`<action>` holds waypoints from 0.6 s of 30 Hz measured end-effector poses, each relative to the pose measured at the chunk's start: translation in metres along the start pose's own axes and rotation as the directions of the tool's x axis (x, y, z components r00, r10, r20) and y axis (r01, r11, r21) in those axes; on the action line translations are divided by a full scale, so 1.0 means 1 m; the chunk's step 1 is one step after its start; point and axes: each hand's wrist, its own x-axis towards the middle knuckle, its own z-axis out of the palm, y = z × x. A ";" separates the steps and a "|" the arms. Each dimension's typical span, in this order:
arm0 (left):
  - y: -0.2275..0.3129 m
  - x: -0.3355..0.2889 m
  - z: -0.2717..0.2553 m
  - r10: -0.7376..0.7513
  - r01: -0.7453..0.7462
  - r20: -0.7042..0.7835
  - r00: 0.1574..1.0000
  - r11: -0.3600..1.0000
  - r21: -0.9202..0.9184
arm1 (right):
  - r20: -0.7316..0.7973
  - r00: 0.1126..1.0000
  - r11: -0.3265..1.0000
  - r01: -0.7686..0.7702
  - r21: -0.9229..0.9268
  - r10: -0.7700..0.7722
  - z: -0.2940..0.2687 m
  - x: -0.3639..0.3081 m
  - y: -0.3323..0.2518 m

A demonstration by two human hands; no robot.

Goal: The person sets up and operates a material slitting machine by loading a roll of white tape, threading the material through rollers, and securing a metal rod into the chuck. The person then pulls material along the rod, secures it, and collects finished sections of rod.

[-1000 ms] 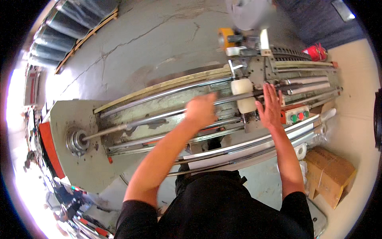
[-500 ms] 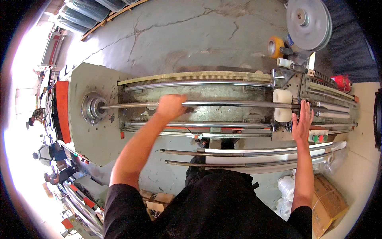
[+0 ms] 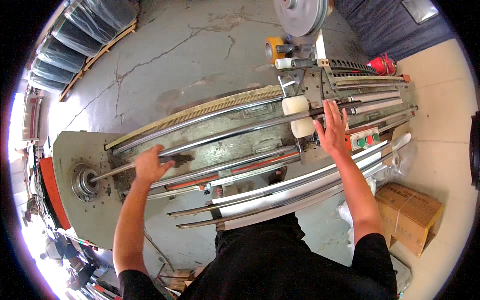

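Observation:
A long steel rod [image 3: 220, 134] runs from the round chuck [image 3: 84, 182] at the left, over the machine bed and past the white rollers [image 3: 299, 117]. My left hand [image 3: 150, 165] lies across the rod a little right of the chuck. Its thumb stands away from the fingers, which hide a short stretch of the rod. Over at the carriage [image 3: 312, 90], just right of the rollers, my right hand [image 3: 331, 127] is held flat with fingers extended. Its fingertips are at the rod's darker right part; whether they press on it I cannot tell.
Two more rods [image 3: 280, 194] lie on a white surface between me and the machine. A control box [image 3: 364, 138] with green and red buttons sits right of my right hand. A cardboard box [image 3: 409, 215] stands at lower right, a grey wheel [image 3: 300, 15] at the far side.
My left hand has moved left along the rod toward the chuck, and its thumb now stands apart. My right hand stays by the carriage. The whole view has turned and shifted.

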 end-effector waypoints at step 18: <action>0.325 0.124 0.053 0.165 -0.167 0.108 0.980 0.986 0.005 | 0.102 0.994 0.995 0.039 0.096 -0.049 -0.006 0.000 0.011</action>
